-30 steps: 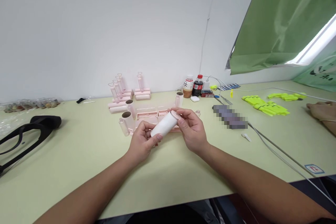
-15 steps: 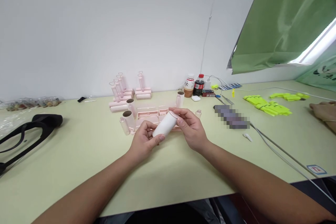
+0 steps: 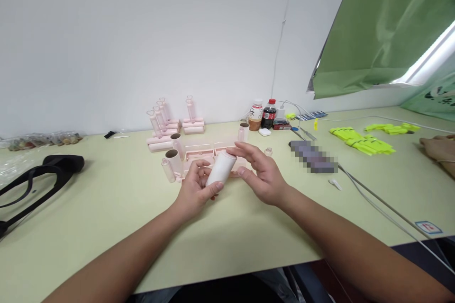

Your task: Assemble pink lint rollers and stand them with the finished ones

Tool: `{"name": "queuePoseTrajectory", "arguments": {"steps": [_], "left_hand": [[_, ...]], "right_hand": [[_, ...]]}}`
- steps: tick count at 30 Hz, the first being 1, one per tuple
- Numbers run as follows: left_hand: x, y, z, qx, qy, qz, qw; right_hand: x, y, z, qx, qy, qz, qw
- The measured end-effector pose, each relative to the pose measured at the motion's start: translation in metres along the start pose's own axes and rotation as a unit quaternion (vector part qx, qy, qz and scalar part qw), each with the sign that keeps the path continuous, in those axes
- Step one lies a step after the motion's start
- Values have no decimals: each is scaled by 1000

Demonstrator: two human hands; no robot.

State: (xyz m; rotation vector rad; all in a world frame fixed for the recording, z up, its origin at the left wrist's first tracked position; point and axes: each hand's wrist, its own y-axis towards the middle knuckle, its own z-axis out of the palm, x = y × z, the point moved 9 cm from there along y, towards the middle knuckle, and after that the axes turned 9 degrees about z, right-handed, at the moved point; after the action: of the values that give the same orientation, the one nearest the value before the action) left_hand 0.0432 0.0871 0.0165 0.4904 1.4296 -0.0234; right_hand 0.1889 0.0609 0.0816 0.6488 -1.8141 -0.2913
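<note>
A white lint roller roll (image 3: 219,169) is tilted in my left hand (image 3: 195,187), which has its fingers and thumb wrapped round the lower part. The roll's upper end points up and to the right. My right hand (image 3: 265,175) is open beside that end, its fingertips at the rim and its thumb apart from the roll. Behind my hands lies a pink tray-like case (image 3: 199,154), partly hidden by them. Two upright rolls with brown cardboard cores, a near roll (image 3: 174,161) and a farther roll (image 3: 177,144), stand to its left, by a clear pink handle (image 3: 168,170).
Several pink lint rollers (image 3: 159,125) with heart-shaped loops stand near the wall. A cola bottle (image 3: 269,114) and a juice bottle (image 3: 255,116) are at the back. To the right lie a blurred phone (image 3: 313,156), cables and yellow strips (image 3: 362,141); a black strapped object (image 3: 64,165) lies left.
My right hand has loosened from the roll's upper end, with its thumb now away and fingers more spread. The roll has turned a little more upright in my left hand.
</note>
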Motion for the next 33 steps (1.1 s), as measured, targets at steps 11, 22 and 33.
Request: {"name": "queuePoseTrajectory", "arguments": {"steps": [11,22,33], "left_hand": [[-6,-5,5,86,50,-17,995],[-11,3,-11,-11,-13,6,1000],[1,2,-1,25,22,-35,999]], "right_hand": [[-25,16,-7,-14,-180,34,983],[-75,-3,28,210,-471,203,833],[-76,0,34,197,-378,229,875]]}}
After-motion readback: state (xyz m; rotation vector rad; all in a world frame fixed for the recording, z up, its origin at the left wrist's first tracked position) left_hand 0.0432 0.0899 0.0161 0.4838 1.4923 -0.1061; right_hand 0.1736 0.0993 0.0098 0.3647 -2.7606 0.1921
